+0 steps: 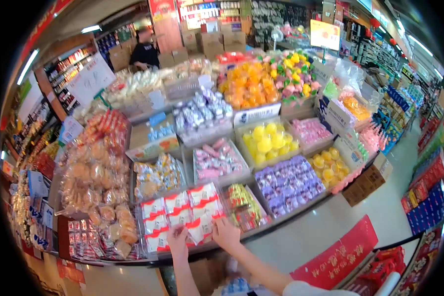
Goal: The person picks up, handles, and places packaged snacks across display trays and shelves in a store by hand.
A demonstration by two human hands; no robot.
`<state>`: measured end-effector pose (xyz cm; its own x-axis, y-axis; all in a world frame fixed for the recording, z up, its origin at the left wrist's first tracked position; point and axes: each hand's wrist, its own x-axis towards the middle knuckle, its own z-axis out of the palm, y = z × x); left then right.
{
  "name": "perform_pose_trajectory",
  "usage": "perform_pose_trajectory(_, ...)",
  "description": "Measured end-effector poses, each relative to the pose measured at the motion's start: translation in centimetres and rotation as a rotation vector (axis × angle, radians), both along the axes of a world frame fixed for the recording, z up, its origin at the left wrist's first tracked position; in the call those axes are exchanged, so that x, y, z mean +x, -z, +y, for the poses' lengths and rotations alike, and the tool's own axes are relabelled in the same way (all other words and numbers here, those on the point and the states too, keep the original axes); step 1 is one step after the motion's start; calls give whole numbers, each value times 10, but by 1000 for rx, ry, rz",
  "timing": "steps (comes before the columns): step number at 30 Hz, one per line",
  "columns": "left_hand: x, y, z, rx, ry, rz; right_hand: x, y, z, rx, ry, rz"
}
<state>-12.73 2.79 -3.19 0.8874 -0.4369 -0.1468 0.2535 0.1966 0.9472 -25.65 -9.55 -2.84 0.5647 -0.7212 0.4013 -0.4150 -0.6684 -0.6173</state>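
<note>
Red and white packets (178,203) lie in rows in a clear tray at the front edge of the display. My left hand (177,237) is at the tray's front, its fingers pinched at the lower packets. To its right, my right hand (226,233) is closed at the tray's front right corner, by a white packet (200,229) that sits tilted between the two hands. What the fingertips hold is too small to make out. Just right of my right hand is a bin of green and red wrapped sweets (245,206).
Bins of purple packets (288,185), yellow jelly cups (267,143) and pink sweets (217,160) lie beyond. Bagged round pastries (91,170) are heaped at left. A red sign (338,254) stands at lower right. A person in dark clothes (144,53) stands behind the display.
</note>
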Motion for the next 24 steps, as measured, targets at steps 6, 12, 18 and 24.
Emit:
perform_pose_trajectory(6,1,-1,1,-49,26,155,9,-6,-4,-77,-31,-8)
perform_pose_trajectory(12,-2,-10,1,-114,47,179,13,5,-5,-125,-13,74)
perform_pose_trajectory(18,-1,-21,3,-98,104,165,8,12,-4,3,31,47)
perform_pose_trajectory(24,-4,-10,2,-55,33,117,4,7,-9,83,-57,-127)
